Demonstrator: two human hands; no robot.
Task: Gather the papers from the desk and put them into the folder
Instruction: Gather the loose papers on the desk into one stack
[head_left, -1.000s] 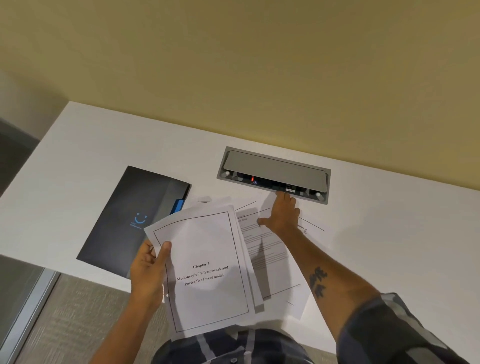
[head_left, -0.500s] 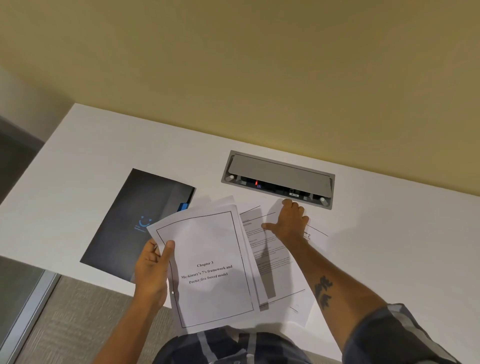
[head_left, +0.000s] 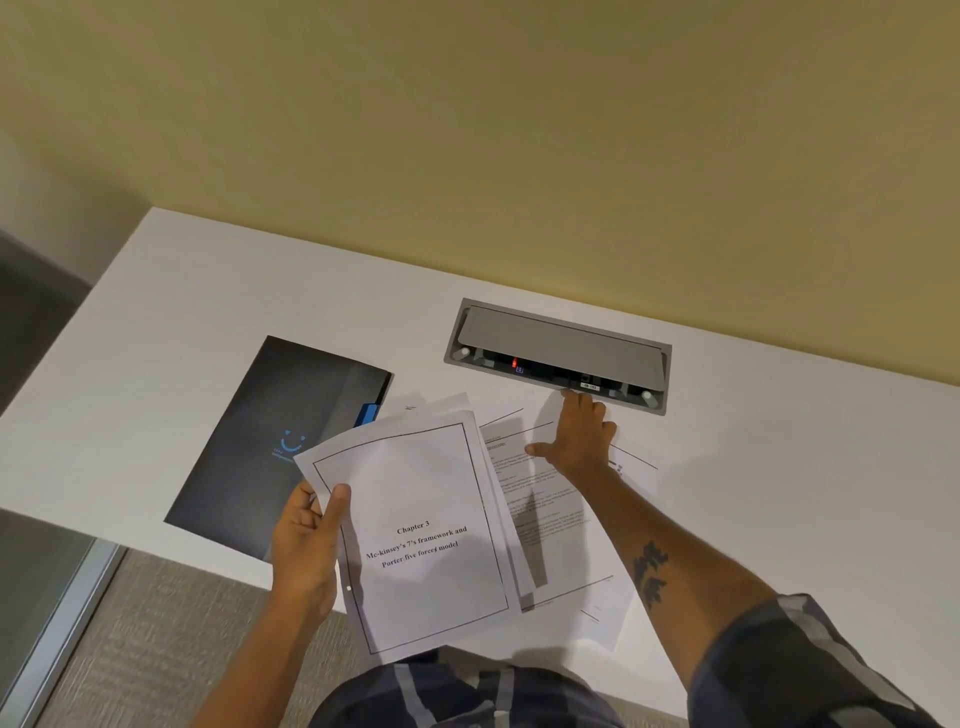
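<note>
Gripping a small stack of papers (head_left: 426, 530) at its left edge, the left hand (head_left: 306, 551) closes with the thumb on top of the cover sheet and the fingers curled beneath; the top page reads "Chapter 3". Right of centre, the right hand (head_left: 579, 441) lies flat with fingers spread, palm down on loose sheets (head_left: 550, 519) that rest on the white desk (head_left: 779, 493), grasping nothing. Its fingertips reach the near edge of the grey cable box (head_left: 561, 343) set into the desk. At centre left, the dark folder (head_left: 270, 441) lies closed on the desk, its lower right corner overlapped by the held stack.
</note>
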